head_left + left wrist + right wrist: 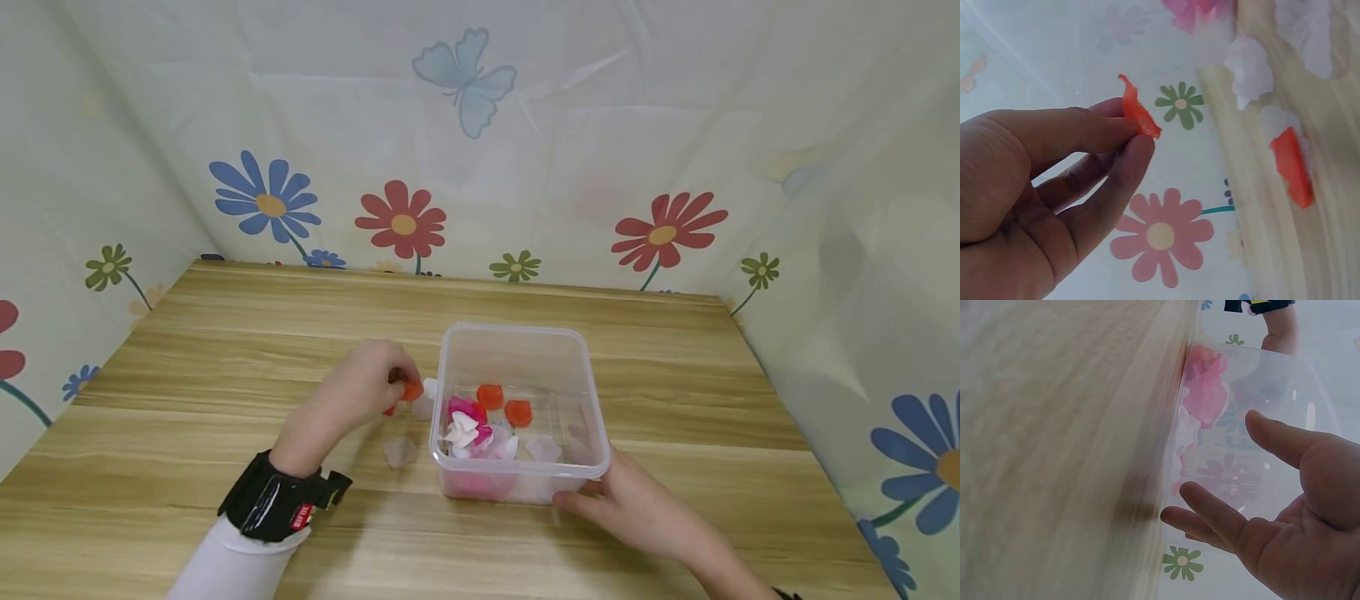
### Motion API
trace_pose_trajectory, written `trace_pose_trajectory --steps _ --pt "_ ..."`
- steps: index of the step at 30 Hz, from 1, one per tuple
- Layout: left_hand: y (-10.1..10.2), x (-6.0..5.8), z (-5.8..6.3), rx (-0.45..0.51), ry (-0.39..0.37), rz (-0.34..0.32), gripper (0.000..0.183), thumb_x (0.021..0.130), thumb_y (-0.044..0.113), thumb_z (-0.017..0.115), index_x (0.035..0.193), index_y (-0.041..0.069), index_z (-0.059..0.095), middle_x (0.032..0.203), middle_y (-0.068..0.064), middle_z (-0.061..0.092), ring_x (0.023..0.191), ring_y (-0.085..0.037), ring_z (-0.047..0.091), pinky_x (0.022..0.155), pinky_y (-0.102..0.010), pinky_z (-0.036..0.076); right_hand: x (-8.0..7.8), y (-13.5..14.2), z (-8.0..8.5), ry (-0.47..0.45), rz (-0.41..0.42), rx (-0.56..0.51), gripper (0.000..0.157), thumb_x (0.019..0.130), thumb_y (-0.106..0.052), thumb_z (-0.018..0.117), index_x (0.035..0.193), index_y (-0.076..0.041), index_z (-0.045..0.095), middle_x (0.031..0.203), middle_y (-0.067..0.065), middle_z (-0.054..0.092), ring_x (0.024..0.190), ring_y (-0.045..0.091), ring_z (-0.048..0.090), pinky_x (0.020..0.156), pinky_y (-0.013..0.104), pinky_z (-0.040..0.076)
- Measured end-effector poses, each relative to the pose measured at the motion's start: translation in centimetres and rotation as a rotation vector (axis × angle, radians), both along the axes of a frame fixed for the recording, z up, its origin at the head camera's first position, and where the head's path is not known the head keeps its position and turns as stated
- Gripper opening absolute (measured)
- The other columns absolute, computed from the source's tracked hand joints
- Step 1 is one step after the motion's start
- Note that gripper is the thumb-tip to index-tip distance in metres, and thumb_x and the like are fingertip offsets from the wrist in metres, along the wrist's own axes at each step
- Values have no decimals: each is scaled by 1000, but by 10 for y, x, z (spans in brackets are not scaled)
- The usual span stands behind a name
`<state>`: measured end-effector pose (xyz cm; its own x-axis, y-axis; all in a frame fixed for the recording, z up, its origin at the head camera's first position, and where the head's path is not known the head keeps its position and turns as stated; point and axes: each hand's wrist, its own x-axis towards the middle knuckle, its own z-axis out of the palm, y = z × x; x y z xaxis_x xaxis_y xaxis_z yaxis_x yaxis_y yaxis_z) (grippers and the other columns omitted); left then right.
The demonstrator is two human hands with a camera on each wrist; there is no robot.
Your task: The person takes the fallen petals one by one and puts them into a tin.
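Note:
A clear plastic container [517, 469] stands on the wooden table, with orange petals [518, 413], magenta and pink petals [1207, 394] and white petals [464, 429] lying mostly on its left side. My left hand [360, 387] is just left of it and pinches an orange-red petal [1137, 114] between thumb and fingers. Below that hand, another orange-red petal [1292, 169] lies over a white one. My right hand [633, 504] is at the container's near right corner, thumb and fingers extended and spread beside its wall.
Whitish petals [400, 452] lie loose on the table [300, 308] left of the container. A curtain [555, 167] printed with flowers and a butterfly hangs behind and along both sides. A black strap [273, 500] wraps the left wrist.

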<state>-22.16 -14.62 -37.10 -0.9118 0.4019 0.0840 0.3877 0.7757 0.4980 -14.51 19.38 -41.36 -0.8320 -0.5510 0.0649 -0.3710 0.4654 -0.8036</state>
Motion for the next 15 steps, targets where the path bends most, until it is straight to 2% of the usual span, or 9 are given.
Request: trace_pose_trajectory --steps 4,9,12,15 --pt "1 4 10 30 143 24 14 83 -5 72 90 7 76 85 2 62 76 -16 58 68 -21 50 0 0 1 5 -2 9 66 88 -14 75 141 -9 36 122 6 58 108 17 59 89 25 47" --pt "5 12 19 147 314 51 14 82 -3 76 92 7 76 89 3 63 78 -14 61 70 -20 51 0 0 0 12 -6 18 66 88 -15 76 141 -9 36 121 6 59 109 17 60 90 25 46" --pt "9 16 22 221 411 45 16 81 -4 77 92 6 76 90 2 64 78 -13 63 71 -19 51 0 0 -1 22 -7 23 65 88 -15 76 140 -7 37 119 3 60 108 16 60 89 25 47" --pt "14 20 24 275 471 17 18 80 -5 78 93 7 77 90 2 64 80 -11 64 73 -17 50 0 0 -2 34 -8 24 66 87 -13 76 140 -6 37 119 3 60 107 17 60 88 26 48"
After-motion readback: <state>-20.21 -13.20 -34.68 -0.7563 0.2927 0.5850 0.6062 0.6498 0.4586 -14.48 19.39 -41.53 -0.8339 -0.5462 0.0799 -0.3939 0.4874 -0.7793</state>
